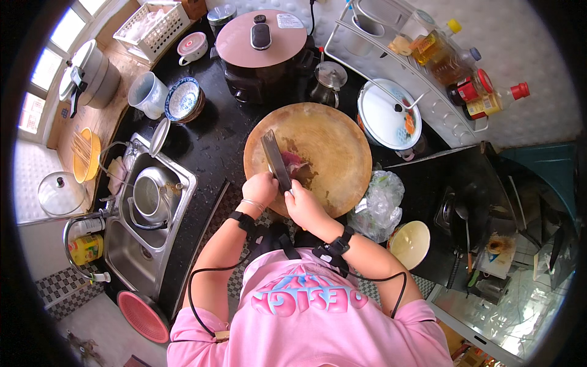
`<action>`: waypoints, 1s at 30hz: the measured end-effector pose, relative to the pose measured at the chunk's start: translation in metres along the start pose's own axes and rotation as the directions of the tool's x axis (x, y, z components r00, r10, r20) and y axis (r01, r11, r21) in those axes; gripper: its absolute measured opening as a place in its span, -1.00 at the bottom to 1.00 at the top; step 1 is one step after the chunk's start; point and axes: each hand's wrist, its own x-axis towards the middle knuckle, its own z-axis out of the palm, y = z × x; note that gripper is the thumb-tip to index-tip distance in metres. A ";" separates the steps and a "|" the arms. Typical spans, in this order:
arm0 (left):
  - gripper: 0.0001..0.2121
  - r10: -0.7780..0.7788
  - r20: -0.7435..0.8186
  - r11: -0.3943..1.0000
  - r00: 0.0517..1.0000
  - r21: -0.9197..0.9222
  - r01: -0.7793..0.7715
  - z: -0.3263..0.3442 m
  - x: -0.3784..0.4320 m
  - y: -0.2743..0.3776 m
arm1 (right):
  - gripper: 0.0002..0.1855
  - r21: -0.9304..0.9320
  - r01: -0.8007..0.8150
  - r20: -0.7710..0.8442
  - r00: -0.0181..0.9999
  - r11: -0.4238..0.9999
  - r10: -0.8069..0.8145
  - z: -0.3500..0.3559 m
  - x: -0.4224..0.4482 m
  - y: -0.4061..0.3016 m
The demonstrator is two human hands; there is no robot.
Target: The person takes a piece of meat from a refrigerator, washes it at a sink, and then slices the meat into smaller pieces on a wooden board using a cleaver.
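Observation:
A round wooden chopping board (338,158) lies before me on the black counter. My right hand (305,204) is closed around the handle end of a cleaver (275,160), which points away from me with its broad side mostly edge-on. Beside the blade, on its right, rests a small piece of dark red raw meat (290,160) in a wet patch. My left hand (260,187) is on the near left part of the board with its fingers curled close to the blade. Whatever its fingertips touch is hidden.
Behind the board stands an electric cooker (259,41) with a pink lid. A lidded enamel pot (383,117) and a clear plastic bag (380,206) are on the right, near a cream bowl (409,244). A steel sink (133,264) holding a metal pot (151,195) is on the left.

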 end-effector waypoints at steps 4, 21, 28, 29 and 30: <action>-0.75 -0.009 -0.014 1.000 1.000 -0.017 0.009 0.001 -0.001 -0.003 | -0.70 -0.033 0.047 -0.109 0.993 0.998 -0.050 0.010 0.011 -0.003; -0.76 0.022 -0.074 1.000 0.997 -0.003 -0.022 0.002 -0.008 -0.010 | -0.78 0.057 0.103 -0.145 0.985 0.993 -0.094 0.005 0.025 -0.003; -0.81 0.005 -0.164 0.999 0.986 -0.033 -0.011 -0.004 -0.014 -0.028 | -0.72 0.255 0.238 -0.287 0.944 0.937 -0.162 -0.024 0.020 0.008; -0.82 -0.002 -0.156 0.999 0.988 -0.035 -0.003 -0.006 -0.015 -0.027 | -0.72 0.214 0.164 -0.247 0.963 0.963 -0.109 -0.036 0.012 0.002; -0.85 -0.060 -0.130 0.989 0.990 -0.141 0.041 -0.010 -0.015 -0.020 | -0.71 0.218 0.195 -0.241 0.960 0.956 -0.141 -0.041 0.009 0.007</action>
